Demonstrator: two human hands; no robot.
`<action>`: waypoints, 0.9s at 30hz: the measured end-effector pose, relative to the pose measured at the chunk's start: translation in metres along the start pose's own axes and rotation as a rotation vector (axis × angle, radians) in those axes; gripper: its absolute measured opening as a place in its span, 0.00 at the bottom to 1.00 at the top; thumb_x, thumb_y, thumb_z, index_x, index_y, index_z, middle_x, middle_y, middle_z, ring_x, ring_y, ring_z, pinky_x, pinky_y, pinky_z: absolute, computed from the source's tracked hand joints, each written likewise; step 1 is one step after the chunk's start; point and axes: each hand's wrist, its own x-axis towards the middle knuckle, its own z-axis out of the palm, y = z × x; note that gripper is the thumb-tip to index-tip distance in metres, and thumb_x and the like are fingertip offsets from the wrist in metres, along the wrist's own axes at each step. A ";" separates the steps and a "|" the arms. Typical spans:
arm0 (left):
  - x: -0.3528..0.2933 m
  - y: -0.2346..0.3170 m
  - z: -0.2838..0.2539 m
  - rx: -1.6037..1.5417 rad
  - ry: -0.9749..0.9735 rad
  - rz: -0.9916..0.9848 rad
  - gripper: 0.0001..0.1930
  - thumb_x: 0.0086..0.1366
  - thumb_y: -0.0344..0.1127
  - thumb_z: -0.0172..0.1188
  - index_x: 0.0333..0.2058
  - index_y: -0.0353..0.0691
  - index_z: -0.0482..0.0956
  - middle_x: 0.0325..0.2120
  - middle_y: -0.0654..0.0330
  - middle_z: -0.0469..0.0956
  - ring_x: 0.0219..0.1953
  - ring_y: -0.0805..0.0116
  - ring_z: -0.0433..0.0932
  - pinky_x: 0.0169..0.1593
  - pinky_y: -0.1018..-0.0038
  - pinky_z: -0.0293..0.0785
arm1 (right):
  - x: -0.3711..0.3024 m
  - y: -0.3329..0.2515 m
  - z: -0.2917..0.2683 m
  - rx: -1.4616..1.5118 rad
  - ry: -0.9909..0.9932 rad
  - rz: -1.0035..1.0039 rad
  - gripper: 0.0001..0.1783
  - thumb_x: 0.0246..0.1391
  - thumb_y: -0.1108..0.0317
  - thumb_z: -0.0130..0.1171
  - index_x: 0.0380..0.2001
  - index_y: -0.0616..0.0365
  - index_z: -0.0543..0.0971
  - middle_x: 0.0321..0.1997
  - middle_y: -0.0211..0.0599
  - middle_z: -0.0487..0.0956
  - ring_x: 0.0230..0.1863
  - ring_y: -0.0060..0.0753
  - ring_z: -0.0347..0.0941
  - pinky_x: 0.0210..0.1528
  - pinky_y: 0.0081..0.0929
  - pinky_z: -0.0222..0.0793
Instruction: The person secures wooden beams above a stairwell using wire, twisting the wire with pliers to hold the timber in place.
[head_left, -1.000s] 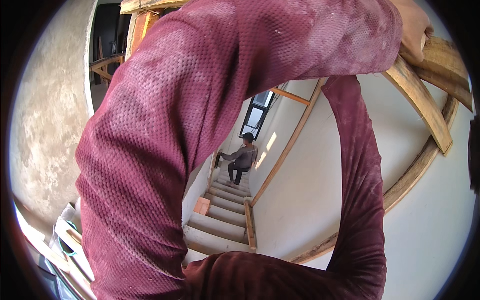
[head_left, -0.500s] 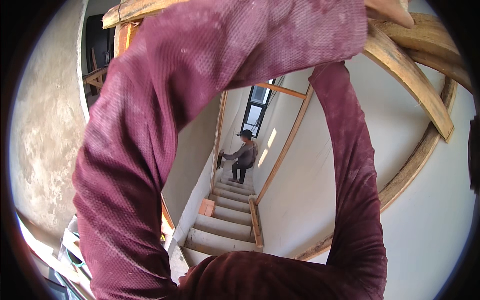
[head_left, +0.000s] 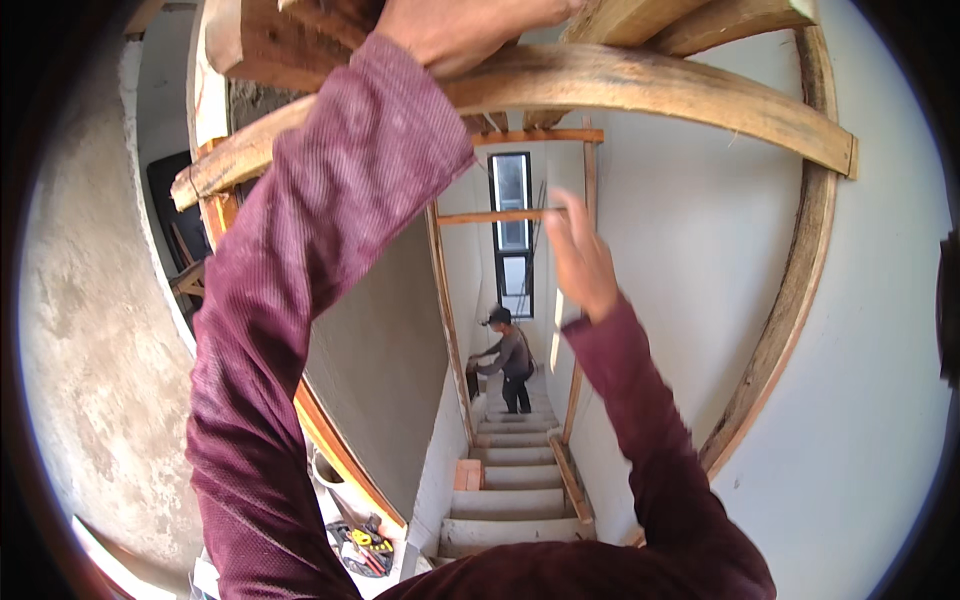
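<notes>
1. Your left hand (head_left: 465, 32) is at the beam (head_left: 650, 85); the upper edge crops its fingers, so whether it grips cannot be told.
2. Your right hand (head_left: 582, 265) is empty, fingers extended, below the beam in view.
3. The beam crosses the upper view, above the stairs (head_left: 505, 503); its right end overlaps the curved timber (head_left: 770, 350) in view.
4. A co-worker (head_left: 515, 357) stands on the stairs, below the window (head_left: 511, 182).
5. A reddish block (head_left: 468, 475) rests on a step; tools (head_left: 368, 550) lie lower left.
</notes>
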 end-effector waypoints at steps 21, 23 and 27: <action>-0.031 -0.057 -0.021 -0.042 -0.127 -0.264 0.37 0.47 0.26 0.61 0.58 0.37 0.59 0.50 0.58 0.66 0.50 0.67 0.69 0.52 0.73 0.66 | -0.010 -0.112 -0.120 -0.215 0.338 -0.511 0.24 0.44 0.86 0.45 0.46 0.61 0.75 0.28 0.45 0.73 0.29 0.48 0.70 0.34 0.36 0.68; -0.031 -0.057 -0.011 -0.150 -0.055 -0.237 0.36 0.44 0.23 0.57 0.57 0.37 0.61 0.47 0.60 0.67 0.47 0.67 0.69 0.51 0.74 0.66 | 0.002 -0.123 -0.115 -0.285 0.369 -0.525 0.23 0.44 0.86 0.46 0.46 0.62 0.75 0.30 0.47 0.74 0.32 0.50 0.72 0.35 0.37 0.69; -0.030 -0.053 -0.010 -0.182 -0.023 -0.156 0.33 0.45 0.23 0.56 0.56 0.37 0.64 0.45 0.60 0.70 0.45 0.64 0.71 0.50 0.74 0.67 | 0.044 -0.138 -0.079 -0.382 0.413 -0.543 0.20 0.45 0.83 0.48 0.44 0.64 0.75 0.33 0.52 0.76 0.34 0.54 0.73 0.38 0.41 0.69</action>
